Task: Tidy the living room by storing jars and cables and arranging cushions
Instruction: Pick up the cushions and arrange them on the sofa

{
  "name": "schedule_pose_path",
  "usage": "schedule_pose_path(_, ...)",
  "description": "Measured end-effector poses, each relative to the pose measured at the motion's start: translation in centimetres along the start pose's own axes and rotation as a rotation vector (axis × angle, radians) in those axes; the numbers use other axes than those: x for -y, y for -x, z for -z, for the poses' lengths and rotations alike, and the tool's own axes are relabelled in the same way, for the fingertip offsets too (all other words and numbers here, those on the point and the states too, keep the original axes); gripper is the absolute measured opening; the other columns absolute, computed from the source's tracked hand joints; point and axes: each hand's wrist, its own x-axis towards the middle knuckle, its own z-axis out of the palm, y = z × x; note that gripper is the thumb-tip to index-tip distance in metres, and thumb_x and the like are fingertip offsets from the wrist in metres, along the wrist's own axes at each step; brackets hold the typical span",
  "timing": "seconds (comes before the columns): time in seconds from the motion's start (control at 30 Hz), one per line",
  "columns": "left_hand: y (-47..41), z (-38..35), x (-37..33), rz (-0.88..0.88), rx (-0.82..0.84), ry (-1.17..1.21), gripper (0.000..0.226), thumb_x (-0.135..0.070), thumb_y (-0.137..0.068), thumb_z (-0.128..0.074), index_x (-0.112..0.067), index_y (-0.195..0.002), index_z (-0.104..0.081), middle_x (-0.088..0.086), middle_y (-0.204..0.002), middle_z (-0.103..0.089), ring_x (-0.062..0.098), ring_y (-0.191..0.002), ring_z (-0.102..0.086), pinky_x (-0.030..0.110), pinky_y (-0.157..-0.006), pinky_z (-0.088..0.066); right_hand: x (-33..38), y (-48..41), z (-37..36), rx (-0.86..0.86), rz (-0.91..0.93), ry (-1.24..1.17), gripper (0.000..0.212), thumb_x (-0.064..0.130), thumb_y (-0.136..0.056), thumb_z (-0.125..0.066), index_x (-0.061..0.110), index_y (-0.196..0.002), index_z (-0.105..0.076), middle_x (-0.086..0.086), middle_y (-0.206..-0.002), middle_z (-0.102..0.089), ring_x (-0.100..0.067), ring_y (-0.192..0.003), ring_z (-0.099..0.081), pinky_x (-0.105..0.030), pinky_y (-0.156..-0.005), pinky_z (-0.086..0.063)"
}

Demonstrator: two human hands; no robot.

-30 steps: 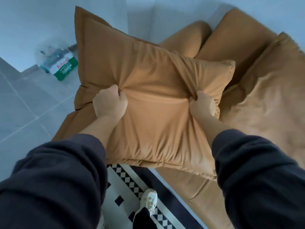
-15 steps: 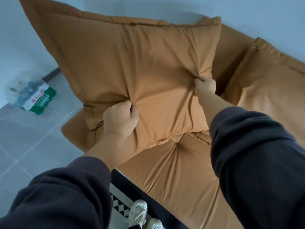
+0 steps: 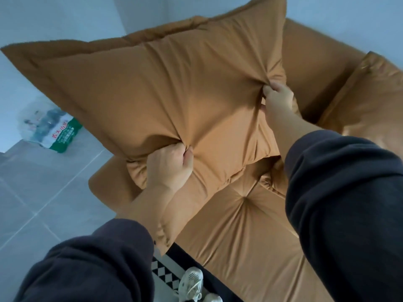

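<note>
A large orange-brown cushion (image 3: pixel 174 88) is held up over the left end of the matching sofa (image 3: pixel 246 232). My left hand (image 3: pixel 169 164) grips a bunch of its fabric near the lower left. Near the cushion's right side, my right hand (image 3: pixel 278 101) pinches a fold of the cover. A second orange cushion (image 3: pixel 370 101) leans against the sofa back at the right.
A plastic-wrapped pack with a green and white label (image 3: pixel 54 129) lies on the grey tiled floor (image 3: pixel 43 203) by the wall at left. A black and white patterned rug (image 3: pixel 168 273) and my white shoe (image 3: pixel 192 284) are below the sofa's front edge.
The cushion has been lifted and swung up and back toward the sofa's back left corner. Both hands keep their grip on it, and the tufted seat now shows below.
</note>
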Motion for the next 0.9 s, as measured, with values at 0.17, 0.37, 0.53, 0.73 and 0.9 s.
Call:
schedule_pose_path(0.17,3.7,-1.7,-2.1,-0.046,0.256,-0.045,0.04,-0.027,-0.086,-0.061,-0.022,-0.052,-0.039,0.002,-0.045,-0.053,0.023,-0.037,-0.051,0.021,-0.043,-0.025,-1.6,0.5,-0.2,-0.018,-0.079,0.203,0.023,0.018,-0.098,-0.049,0.019,-0.114,-0.065,-0.004,-0.11,-0.066,-0.025,-0.103,-0.061,-0.046,-0.092,-0.053)
schedule_pose_path(0.37,4.5,-4.8,-2.6,0.34,0.643,-0.062,0.03,-0.026,-0.097,-0.04,-0.02,-0.073,-0.057,0.001,-0.079,-0.068,0.022,-0.071,-0.062,0.027,-0.06,-0.041,-11.0,5.8,-0.8,0.272,-0.486,0.248,0.06,0.039,-0.098,-0.051,0.022,-0.149,-0.026,-0.011,-0.146,-0.039,-0.035,-0.129,-0.042,-0.051,-0.088,-0.046)
schedule_pose_path(0.53,-0.7,-3.7,-3.7,0.081,0.338,-0.155,0.015,-0.025,-0.091,-0.046,-0.019,-0.095,-0.059,0.003,-0.09,-0.065,0.029,-0.089,-0.063,0.035,-0.067,-0.046,-14.6,6.4,-1.8,0.225,-0.529,0.145,0.062,0.04,-0.096,-0.053,0.022,-0.149,-0.025,-0.008,-0.145,-0.04,-0.03,-0.121,-0.044,-0.049,-0.081,-0.049)
schedule_pose_path(0.73,-8.2,-3.3,-2.1,-0.11,0.026,-0.44,0.057,-0.028,-0.08,-0.063,-0.016,-0.133,-0.044,0.014,-0.147,-0.039,0.035,-0.138,-0.033,0.058,-0.11,-0.023,-19.4,5.7,-1.2,0.131,-0.745,0.094,0.074,0.048,-0.093,-0.056,0.012,-0.149,-0.026,-0.013,-0.145,-0.041,-0.04,-0.128,-0.042,-0.054,-0.085,-0.044)
schedule_pose_path(0.9,-10.9,-3.1,-0.1,0.171,0.087,-0.443,0.074,-0.056,-0.09,-0.052,-0.004,-0.139,-0.033,0.021,-0.134,-0.047,0.038,-0.123,-0.045,0.054,-0.101,-0.033,-24.7,7.6,-1.5,0.097,-0.816,-0.071,0.039,0.035,-0.096,-0.054,0.009,-0.125,-0.052,-0.007,-0.108,-0.061,-0.021,-0.091,-0.061,-0.029,-0.062,-0.048)
